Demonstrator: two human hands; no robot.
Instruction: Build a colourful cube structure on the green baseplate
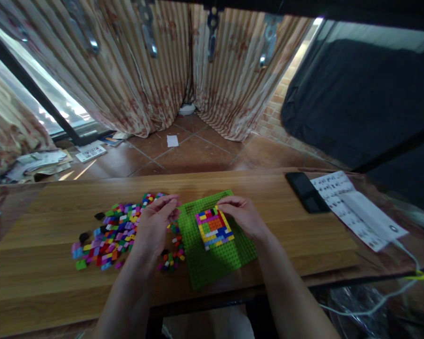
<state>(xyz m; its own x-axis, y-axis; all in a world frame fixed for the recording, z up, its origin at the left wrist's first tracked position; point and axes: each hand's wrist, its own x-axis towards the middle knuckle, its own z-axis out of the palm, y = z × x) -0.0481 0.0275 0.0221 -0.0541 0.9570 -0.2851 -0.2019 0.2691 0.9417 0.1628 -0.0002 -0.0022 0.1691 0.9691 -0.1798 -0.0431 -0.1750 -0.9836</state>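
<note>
The fingers of the right hand draw close together at the far right corner of the multicoloured brick block; whether they grip a brick, I cannot tell. The block sits slightly beyond the middle of the green baseplate, by the table's near edge. The left hand's fingers curl loosely near the baseplate's far left corner, their contents unclear.

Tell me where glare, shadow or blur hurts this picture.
Head view: the window at left washes out near white; the dark cloth at right shows little detail; the loose bricks look soft, their studs hard to make out.
</note>
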